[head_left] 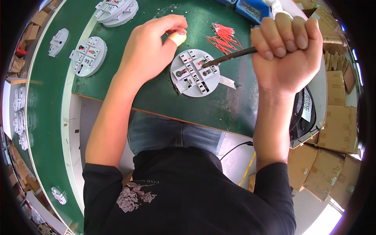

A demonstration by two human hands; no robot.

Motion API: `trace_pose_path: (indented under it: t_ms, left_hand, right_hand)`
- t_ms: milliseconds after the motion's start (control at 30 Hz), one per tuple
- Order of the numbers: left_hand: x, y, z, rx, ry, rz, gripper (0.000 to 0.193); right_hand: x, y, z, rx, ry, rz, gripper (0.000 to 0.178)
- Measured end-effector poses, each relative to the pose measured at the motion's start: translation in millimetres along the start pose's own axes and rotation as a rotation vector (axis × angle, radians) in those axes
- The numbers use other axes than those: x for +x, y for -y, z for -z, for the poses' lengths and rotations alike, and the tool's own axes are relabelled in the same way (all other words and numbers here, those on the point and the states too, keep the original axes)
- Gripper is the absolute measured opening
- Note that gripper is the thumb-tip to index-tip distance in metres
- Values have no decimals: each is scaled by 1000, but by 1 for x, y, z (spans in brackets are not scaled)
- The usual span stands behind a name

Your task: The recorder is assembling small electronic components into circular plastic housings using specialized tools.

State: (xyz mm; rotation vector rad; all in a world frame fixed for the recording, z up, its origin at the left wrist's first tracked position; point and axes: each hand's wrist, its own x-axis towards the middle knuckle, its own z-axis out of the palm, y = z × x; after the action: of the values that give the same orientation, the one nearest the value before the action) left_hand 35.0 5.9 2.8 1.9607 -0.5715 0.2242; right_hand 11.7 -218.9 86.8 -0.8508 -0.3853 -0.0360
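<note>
A round white plastic base (188,85) with raised compartments lies on the green table in front of me. Small red and dark parts sit in some of its compartments. My right hand (288,55) is wrapped round a dark, slim rod-shaped tool (231,57), whose exact kind I cannot make out. The tool slants down to the left, its tip at the base's upper right part. Just above the base's upper left side is my left hand (154,49), fingers curled in toward the thumb, which wears a yellow covering (178,38). Whatever those fingers may hold is hidden.
Red wire pieces (224,38) lie in a pile beyond the base. Blue bins (252,11) stand at the table's far edge. More round white bases (91,56) lie to the left, some stacked (116,11). Cardboard boxes (335,117) are piled at the right.
</note>
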Motion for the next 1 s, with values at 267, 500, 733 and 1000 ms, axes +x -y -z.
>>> trace_pose_path:
  t_ms: [267,500,733,1000]
  left_hand:
    - [0,28,-1,524,67,-87,33]
    - [-39,-18,-24,190,108,-91,68]
    - [-46,-17,-36,271,248,-152,94]
    - [-44,-16,-39,270,259,-138,93]
  right_hand:
    - [2,16,45,80,-100,24,38]
    - [0,27,46,28,-200,66,30]
    - [0,21,55,142,-127,-24,28]
    - [-13,-13,27,220,-18,13,49]
